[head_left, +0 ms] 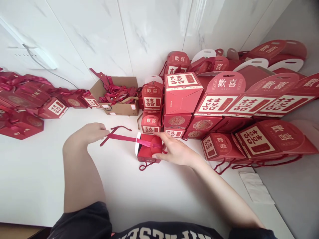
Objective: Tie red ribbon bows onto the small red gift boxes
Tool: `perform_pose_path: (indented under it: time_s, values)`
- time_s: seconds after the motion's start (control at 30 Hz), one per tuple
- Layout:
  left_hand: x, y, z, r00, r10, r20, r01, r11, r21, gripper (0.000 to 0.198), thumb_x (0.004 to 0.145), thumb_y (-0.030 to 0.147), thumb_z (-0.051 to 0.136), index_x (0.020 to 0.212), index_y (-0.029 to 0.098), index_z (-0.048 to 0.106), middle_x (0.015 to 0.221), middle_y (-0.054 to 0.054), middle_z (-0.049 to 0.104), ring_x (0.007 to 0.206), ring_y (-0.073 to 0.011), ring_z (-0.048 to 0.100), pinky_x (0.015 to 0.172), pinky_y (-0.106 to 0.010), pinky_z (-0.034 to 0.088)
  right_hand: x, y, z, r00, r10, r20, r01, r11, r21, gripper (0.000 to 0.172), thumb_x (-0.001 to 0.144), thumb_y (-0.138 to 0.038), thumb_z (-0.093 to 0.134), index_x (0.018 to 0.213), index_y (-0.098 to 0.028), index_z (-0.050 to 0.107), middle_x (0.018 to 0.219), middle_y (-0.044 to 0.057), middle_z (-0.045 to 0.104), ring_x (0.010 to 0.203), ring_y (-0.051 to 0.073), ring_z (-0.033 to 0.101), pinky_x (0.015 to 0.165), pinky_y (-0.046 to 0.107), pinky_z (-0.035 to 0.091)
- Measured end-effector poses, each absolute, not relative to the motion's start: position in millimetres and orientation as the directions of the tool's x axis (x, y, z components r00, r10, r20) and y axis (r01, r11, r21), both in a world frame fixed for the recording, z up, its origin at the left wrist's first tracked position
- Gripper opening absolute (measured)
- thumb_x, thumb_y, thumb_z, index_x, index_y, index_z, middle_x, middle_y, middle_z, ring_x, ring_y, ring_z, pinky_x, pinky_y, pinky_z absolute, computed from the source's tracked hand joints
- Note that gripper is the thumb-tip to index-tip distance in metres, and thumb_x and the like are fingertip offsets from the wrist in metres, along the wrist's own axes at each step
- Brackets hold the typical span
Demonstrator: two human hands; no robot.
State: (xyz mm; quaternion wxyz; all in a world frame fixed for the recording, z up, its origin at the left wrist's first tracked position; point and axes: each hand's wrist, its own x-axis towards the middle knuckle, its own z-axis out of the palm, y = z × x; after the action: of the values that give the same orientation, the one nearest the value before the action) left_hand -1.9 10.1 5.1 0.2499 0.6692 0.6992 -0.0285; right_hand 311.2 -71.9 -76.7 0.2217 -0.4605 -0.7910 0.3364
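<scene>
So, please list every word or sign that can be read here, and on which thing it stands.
"歡喜": on the curved handle flap of the stacked red boxes.
"囍": on the white label of the tall red box.
Sweatshirt lettering: cut off, unreadable.
Small print beside the labels: too small to read.

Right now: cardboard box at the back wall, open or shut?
Open: the cardboard box has its flaps up, and red ribbons show piled inside.

We see bare forearms and both hands uncovered. We wear a black short-sleeved shirt [159, 230]. It carries large white block lettering.
</scene>
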Motion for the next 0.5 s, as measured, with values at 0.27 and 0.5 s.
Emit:
perform_pose_path:
  time_s: [0.27, 0.5]
  values:
    - [29, 0, 7, 0.314, 0.868, -0.385, 0.864, -0.093, 0.494, 0.048, 0.075, 0.056, 0.057, 0.114, 0.03, 0.065, 0.105, -0.001, 0.072, 0.076, -0.0207, 0.067, 0.062, -0.026, 0.049, 325, -64, -77, -0.361, 0.933, 0.004, 0.564, 0.222, -0.795, 0.053, 0.089, -0.061, 0.051, 0.13, -0.026, 0.045, 0.127, 0.01, 0.06, 0.094, 0.021, 0.065, 0.082, 0.036, 0.047]
    - [76, -4, -10, 0.492, 0.717, -0.494, 0.82, -0.192, 0.539, 0.046, 0.072, 0.056, 0.066, 0.102, 0.024, 0.054, 0.094, -0.003, 0.071, 0.078, -0.0191, 0.066, 0.065, -0.025, 0.046, 332, -55, -85, -0.404, 0.9, -0.165, 0.467, 0.047, -0.883, 0.042, 0.092, -0.062, 0.044, 0.089, -0.021, 0.054, 0.08, 0.001, 0.066, 0.068, 0.014, 0.06, 0.063, 0.026, 0.044]
